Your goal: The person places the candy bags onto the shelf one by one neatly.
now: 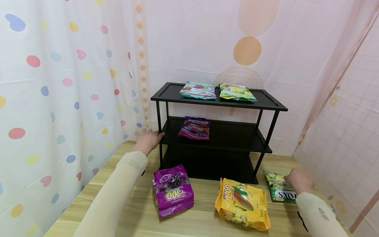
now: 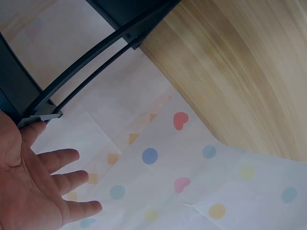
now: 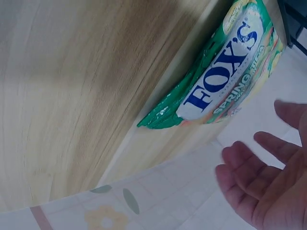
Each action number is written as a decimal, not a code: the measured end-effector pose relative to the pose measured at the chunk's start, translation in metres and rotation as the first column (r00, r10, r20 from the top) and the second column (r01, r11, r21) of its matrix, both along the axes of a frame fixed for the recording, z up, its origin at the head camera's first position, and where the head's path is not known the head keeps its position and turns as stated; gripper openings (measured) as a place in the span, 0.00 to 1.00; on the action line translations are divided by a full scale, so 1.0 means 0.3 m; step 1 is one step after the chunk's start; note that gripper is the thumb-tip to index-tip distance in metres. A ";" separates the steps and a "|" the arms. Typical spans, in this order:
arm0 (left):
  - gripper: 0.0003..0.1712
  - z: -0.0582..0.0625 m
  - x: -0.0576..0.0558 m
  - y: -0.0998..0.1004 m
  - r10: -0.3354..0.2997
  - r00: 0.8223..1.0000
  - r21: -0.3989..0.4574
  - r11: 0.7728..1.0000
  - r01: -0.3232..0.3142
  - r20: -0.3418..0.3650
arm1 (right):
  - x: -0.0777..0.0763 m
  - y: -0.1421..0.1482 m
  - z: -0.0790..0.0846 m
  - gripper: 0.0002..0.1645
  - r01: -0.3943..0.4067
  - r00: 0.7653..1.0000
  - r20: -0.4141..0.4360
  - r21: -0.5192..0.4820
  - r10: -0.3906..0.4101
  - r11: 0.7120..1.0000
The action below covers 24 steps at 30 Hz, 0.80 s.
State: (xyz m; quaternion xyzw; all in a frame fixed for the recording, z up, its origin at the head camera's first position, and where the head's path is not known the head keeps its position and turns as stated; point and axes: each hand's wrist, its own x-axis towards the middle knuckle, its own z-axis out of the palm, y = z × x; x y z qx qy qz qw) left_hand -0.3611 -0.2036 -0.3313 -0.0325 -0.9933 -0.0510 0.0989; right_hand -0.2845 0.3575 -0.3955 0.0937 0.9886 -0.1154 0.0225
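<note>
A black three-tier shelf rack (image 1: 237, 135) stands on the wooden table. My left hand (image 1: 147, 140) is at its left side, fingers spread, with the thumb at the middle tier's edge by the post. In the left wrist view the palm of that hand (image 2: 36, 184) shows nothing held. Over at the right, my right hand (image 1: 299, 180) hovers by a green FOX'S candy bag (image 1: 279, 187). The right wrist view shows the fingers of this hand (image 3: 268, 179) loosely bent and apart from the bag (image 3: 220, 76).
A purple candy bag (image 1: 173, 191) and a yellow mango candy bag (image 1: 244, 204) lie in front of the rack. On the top tier are a teal bag (image 1: 198, 91) and a yellow-green bag (image 1: 237, 92). The middle tier bears a dark purple bag (image 1: 195, 128). Curtains (image 1: 74, 108) surround the table.
</note>
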 end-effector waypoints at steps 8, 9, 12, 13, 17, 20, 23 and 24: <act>0.33 -0.001 0.003 0.001 0.004 1.000 -0.009 1.000 -0.004 0.004 | -0.009 -0.059 -0.039 0.41 0.011 0.996 0.083 0.039 -0.014 0.999; 0.33 -0.001 0.003 0.001 0.006 1.000 -0.009 1.000 -0.006 0.004 | -0.013 -0.067 -0.043 0.42 0.012 0.996 0.089 0.041 -0.015 0.999; 0.32 -0.003 0.003 0.000 0.007 1.000 -0.013 1.000 -0.007 0.001 | -0.021 -0.085 -0.054 0.48 0.016 0.994 0.108 0.059 -0.022 0.998; 0.32 -0.004 0.004 0.000 0.008 1.000 -0.010 1.000 -0.008 0.002 | -0.022 -0.089 -0.058 0.50 0.015 0.993 0.113 0.063 -0.022 0.998; 0.33 -0.007 0.003 0.001 0.009 1.000 -0.015 1.000 -0.009 0.003 | -0.026 -0.101 -0.077 0.55 0.022 0.990 0.136 0.077 -0.032 0.997; 0.33 -0.008 0.002 0.003 0.011 1.000 -0.018 1.000 -0.011 0.002 | -0.028 -0.108 -0.092 0.58 0.069 0.984 0.158 0.067 -0.079 0.995; 0.33 -0.006 0.004 0.004 0.012 1.000 -0.023 1.000 -0.012 -0.001 | -0.026 -0.110 -0.104 0.59 0.116 0.977 0.177 0.049 -0.123 0.992; 0.33 -0.006 0.004 0.006 0.012 1.000 -0.024 1.000 -0.012 -0.001 | -0.024 -0.108 -0.107 0.59 0.120 0.976 0.177 0.042 -0.126 0.992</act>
